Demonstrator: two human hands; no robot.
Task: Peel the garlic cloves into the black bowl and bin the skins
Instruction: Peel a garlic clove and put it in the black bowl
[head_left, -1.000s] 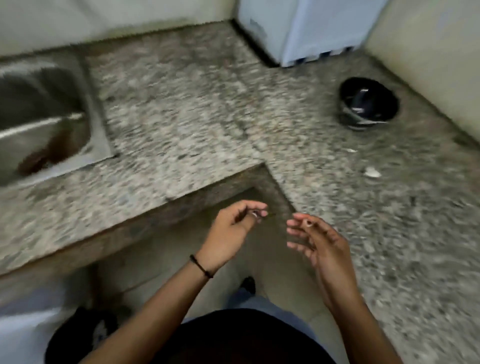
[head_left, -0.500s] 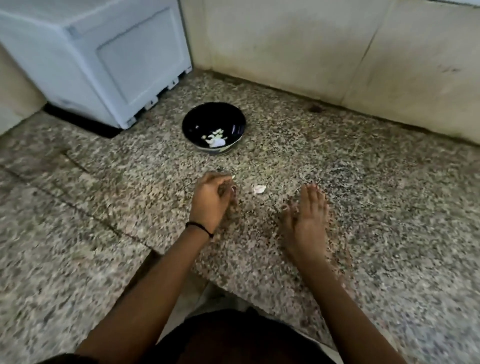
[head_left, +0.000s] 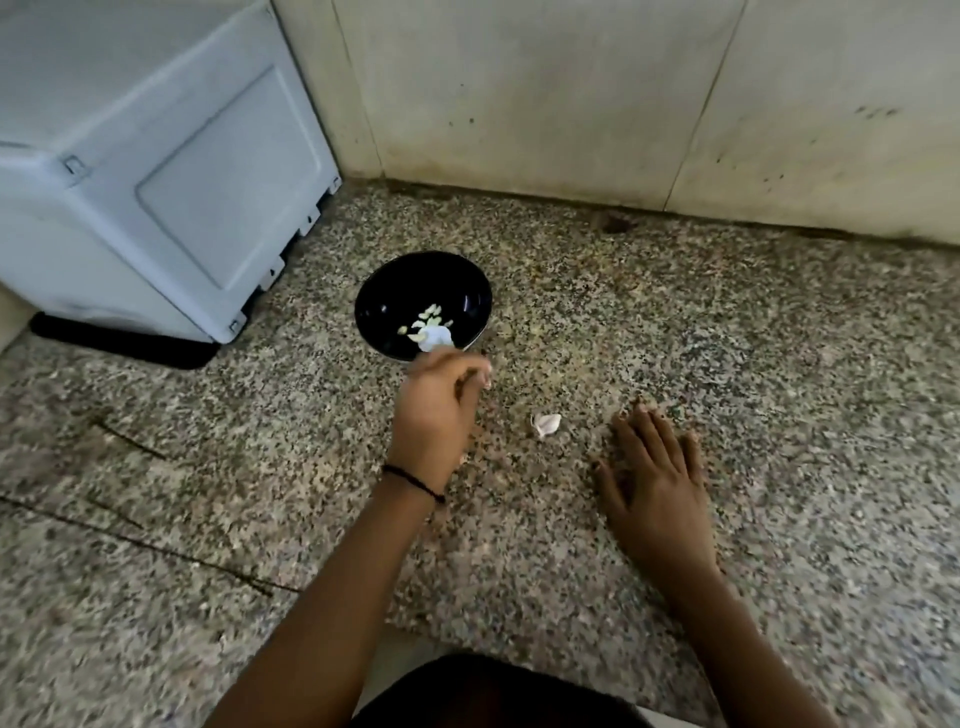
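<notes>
At far centre, bowl: a round glossy black bowl (head_left: 400, 291) stands on the counter, just right of the box's near corner.
Bowl contents: a small heap of pale, peeled garlic pieces (head_left: 430, 314) lies on the bottom, with a whiter scrap at its near edge.
Loose clove: one whitish garlic clove (head_left: 545, 424) with its papery skin on lies on the stone, nearer than the bowl and to its right, between the two hands and touching neither.
Left hand: the left hand (head_left: 436, 410) is at the bowl's near rim, back uppermost, fingers curled inward; blur hides whether they pinch anything.
Right hand: the right hand (head_left: 654, 478) lies palm down on the counter, right of the loose clove, fingers straight and slightly spread, holding nothing.
Wrist: a thin black thread band (head_left: 413, 480) circles the left wrist.
Counter: speckled grey-brown granite counter (head_left: 753, 374), with thin dark lines across its left part.
Box: a pale blue-grey plastic box (head_left: 156, 182) stands far left.
Wall: beige tiled wall (head_left: 519, 93) runs along the far edge.
</notes>
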